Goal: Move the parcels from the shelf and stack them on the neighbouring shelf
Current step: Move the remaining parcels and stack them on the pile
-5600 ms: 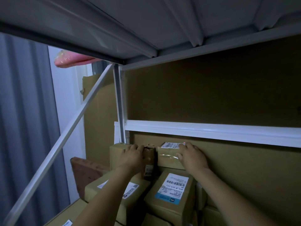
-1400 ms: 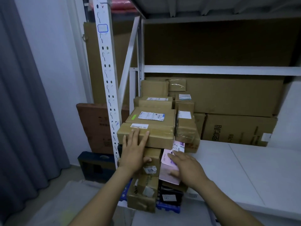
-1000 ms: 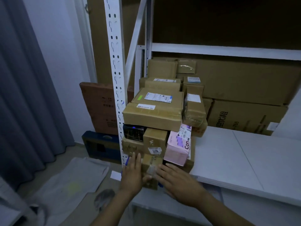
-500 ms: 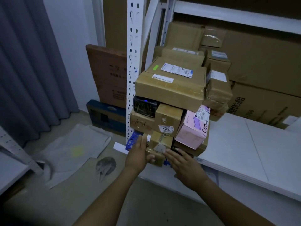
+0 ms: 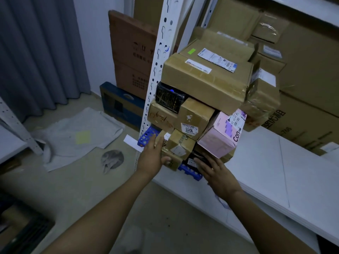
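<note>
Several taped brown cardboard parcels (image 5: 260,101) stand in one crowded stack at the left end of the white shelf board (image 5: 275,171), hard against the white perforated steel upright (image 5: 156,70). Judged: nothing from this stack is off the shelf yet.

Bottom tier: small brown cardboard box with a white label (image 5: 180,146), resting over a blue plastic lattice tray (image 5: 147,137), just beside a flat black parcel (image 5: 196,159).
- Left hand (image 5: 153,156): fingers straight, flat on the small box's left face, thumb laid across its lower front edge.
- Right hand (image 5: 217,174): fingers spread, flat on the black parcel.
- Neither hand curls round anything.

Judged reason: the hands bracket the lowest tier from two sides, either to draw these pieces out or to take the pile from its base. Cannot tell which.

Appearance: a wide brown cardboard box with glossy tape (image 5: 205,77) caps the pile and overhangs what lies beneath. Under it sit a black shrink-wrapped packet (image 5: 168,97), a brown cube box labelled 1011 (image 5: 194,118) and a pale pink carton (image 5: 220,138), tilted onto a corner. With the load tilted and overhanging, pulling from below risks a slide.

Outward: large flat brown cartons (image 5: 311,70) stand at the shelf's back. A grey cloth (image 5: 73,136) lies on the floor. The corner of a second white shelf (image 5: 9,143) shows at the far left and is likely the destination.
</note>
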